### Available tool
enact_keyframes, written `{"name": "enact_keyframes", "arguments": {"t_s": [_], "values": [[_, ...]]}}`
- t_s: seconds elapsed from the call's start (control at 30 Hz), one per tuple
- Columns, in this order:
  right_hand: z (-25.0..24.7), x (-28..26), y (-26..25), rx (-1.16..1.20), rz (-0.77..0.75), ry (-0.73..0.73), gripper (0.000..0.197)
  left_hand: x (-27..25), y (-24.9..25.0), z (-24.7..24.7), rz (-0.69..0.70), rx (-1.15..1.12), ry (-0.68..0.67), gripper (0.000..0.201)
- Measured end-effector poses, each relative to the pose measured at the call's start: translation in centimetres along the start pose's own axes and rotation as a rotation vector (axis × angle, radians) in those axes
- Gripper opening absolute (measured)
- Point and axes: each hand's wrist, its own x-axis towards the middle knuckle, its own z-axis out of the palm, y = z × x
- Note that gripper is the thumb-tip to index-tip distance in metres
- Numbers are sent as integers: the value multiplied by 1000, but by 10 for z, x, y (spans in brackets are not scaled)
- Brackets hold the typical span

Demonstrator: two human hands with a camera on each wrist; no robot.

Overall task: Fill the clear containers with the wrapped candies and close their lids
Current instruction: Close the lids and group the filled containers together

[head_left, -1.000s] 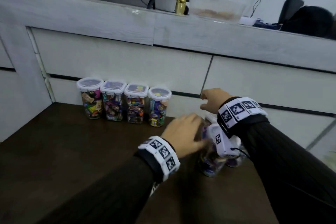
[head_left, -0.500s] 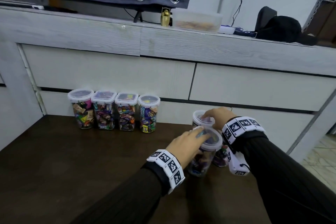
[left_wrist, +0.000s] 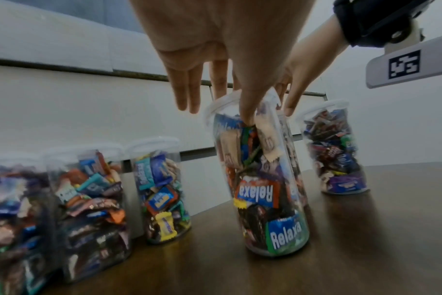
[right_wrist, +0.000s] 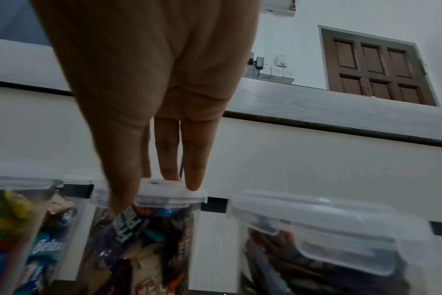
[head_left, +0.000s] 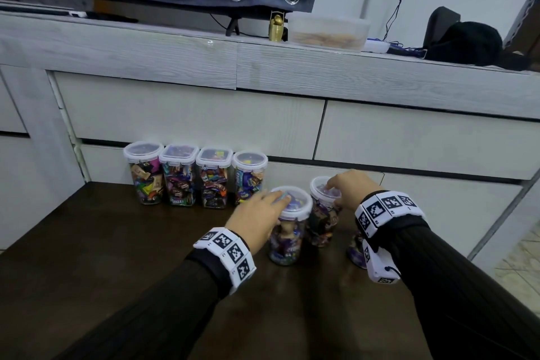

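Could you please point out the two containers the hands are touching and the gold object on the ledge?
Nearer container [head_left: 288,245]: head view, clear body below the lid.
Farther container [head_left: 323,225]: head view, candy-filled body.
Gold object [head_left: 276,28]: head view, its middle.

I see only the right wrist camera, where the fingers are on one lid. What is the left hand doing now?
Observer: The left hand grips a second container from above, fingers over its lid, thumb down its side.
Operator: Where is it from the first container, under the right hand?
Observer: Just to its left and nearer the person; whether the two touch I cannot tell.
Operator: Are there finished ones elsewhere?
Observer: Four filled, lidded containers stand in a row against the cabinet, left of both hands.
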Motion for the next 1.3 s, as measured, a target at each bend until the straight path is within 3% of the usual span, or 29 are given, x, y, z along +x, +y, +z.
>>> {"name": "enact_keyframes", "arguments": {"t_s": [0.1, 0.2, 0.4, 1.0, 1.17, 1.3], "values": [[2, -1, -13, -43, -31, 8, 40, 4, -1, -10, -1, 117, 49, 51], [8, -1, -26, -119, -58, 67, 36, 15, 11, -17, -23, 172, 16, 40], [22, 7, -34, -139, -23, 184, 37, 49, 12, -13, -104, 97, -55, 36], [45, 88, -9, -73, 51, 331, 31, 140, -31, 27, -132, 37, -16, 46], [48, 85, -9, -50, 55, 321, 39, 137, -32, 26, -131, 28, -19, 53], [44, 76, -7, -52, 86, 198, 53, 117, -28, 26, -135, -13, 58, 58]]}}
